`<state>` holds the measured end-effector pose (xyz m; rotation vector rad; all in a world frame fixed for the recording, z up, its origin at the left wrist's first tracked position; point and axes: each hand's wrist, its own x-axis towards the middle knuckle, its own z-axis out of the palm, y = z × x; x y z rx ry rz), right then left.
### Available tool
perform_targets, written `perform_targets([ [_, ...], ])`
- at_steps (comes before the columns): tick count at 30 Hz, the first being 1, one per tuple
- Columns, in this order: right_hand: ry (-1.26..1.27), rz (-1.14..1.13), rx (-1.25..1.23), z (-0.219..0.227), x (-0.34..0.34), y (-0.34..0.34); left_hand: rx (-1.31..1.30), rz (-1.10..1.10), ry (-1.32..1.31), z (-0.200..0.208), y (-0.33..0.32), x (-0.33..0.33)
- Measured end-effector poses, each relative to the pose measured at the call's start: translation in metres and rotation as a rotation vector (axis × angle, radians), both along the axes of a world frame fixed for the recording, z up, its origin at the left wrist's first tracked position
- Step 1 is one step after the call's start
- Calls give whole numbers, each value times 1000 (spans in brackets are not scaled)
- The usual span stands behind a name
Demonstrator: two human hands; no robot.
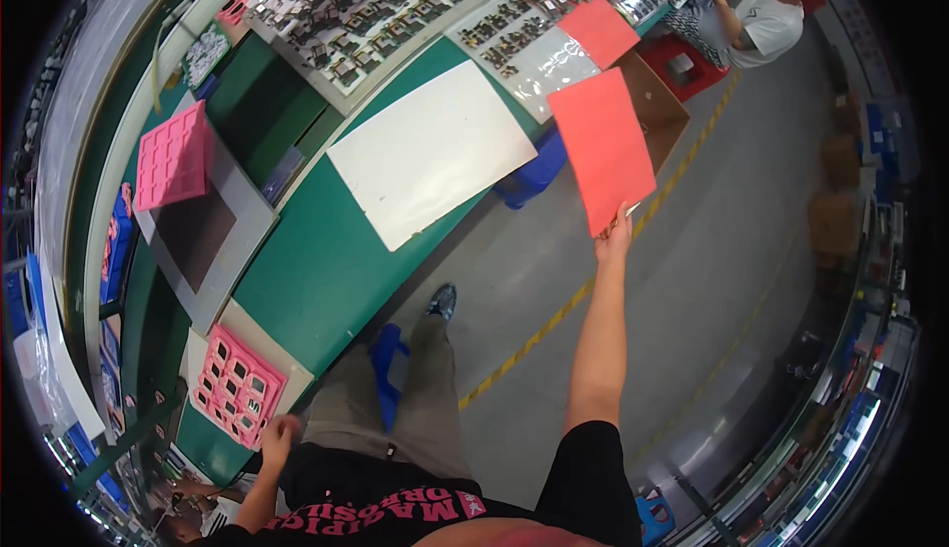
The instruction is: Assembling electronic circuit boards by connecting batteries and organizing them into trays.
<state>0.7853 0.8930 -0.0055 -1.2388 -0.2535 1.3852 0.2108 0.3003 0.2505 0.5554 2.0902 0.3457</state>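
Green workbench [326, 270]; outstretched right hand [615, 241] pinching red sheet [603, 147].

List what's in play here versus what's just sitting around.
In hand:
- red sheet, pinched at its lower edge by the right hand
- pink tray at the bench corner, beside the left hand

Lying about:
- white sheet
- second pink tray
- cardboard box
- blue stool

Single head fisheye on you, looking steeply down: green surface [326, 270] to your left, floor [751, 280] right, your forearms entering from the bottom edge, rim bent.
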Motion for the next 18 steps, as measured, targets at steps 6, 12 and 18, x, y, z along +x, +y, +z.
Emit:
perform_targets([
  [6,-54,-114,62,20,-17,121,634,-466,84,-109,330,104],
  [12,-4,-168,157,47,-68,216,873,-617,464,-166,558,138],
  [18,-77,-201,185,43,-73,329,737,-572,558,-188,589,133],
])
